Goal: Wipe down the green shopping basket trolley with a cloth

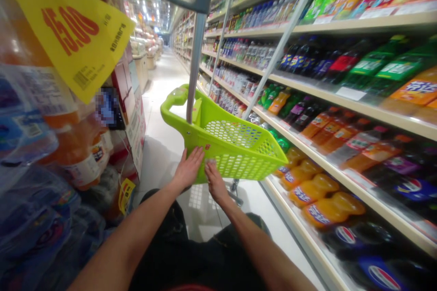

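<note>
A bright green shopping basket (pixel 239 143) with perforated walls stands in front of me, its grey upright pole (pixel 197 54) rising beside the moulded green handle (pixel 170 102). My left hand (pixel 190 167) lies flat on the basket's near side, fingers outstretched below a small red mark (pixel 207 147). Just to the right, my right hand (pixel 215 182) touches the same wall with its fingers bent and pressed together. Something small and pale shows at those fingertips, too unclear to name. The basket's interior is only partly visible.
Shelves (pixel 362 100) of soda bottles run along the right, with orange soda bottles (pixel 317 211) on the lowest level. Stacked bottles (pixel 68 145) and a yellow price tag (pixel 73 32) crowd the left. A pale tiled aisle (pixel 167 68) stretches ahead.
</note>
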`<state>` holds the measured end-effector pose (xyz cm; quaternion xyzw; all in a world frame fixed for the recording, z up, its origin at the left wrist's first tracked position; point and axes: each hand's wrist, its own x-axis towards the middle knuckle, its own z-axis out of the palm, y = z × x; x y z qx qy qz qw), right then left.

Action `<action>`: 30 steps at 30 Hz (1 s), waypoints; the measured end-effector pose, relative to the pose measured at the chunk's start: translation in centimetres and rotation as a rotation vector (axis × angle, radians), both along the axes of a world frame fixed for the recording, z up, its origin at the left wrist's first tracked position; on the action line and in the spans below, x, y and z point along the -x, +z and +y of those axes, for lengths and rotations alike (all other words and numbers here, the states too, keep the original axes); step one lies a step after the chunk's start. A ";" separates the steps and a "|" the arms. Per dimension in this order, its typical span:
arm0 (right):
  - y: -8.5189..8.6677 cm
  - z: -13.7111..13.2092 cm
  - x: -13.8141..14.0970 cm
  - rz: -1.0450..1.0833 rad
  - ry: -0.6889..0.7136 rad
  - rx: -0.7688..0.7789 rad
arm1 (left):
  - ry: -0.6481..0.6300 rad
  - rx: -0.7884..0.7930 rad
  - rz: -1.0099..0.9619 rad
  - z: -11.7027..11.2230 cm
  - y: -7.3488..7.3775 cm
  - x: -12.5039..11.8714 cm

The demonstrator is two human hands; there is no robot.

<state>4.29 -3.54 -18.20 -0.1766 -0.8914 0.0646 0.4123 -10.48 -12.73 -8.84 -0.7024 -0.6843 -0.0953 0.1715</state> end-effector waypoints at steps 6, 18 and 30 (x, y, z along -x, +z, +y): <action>7.2 0.0 1.4 0.179 -0.067 -0.057 | 0.053 -0.047 -0.004 -0.9 1.2 0.9; 7.0 1.2 5.6 0.210 0.018 -0.134 | 0.131 -0.103 0.026 -2.9 0.7 2.6; 10.1 -1.0 7.9 0.220 0.125 -0.169 | 0.255 -0.139 0.003 -4.1 0.6 5.0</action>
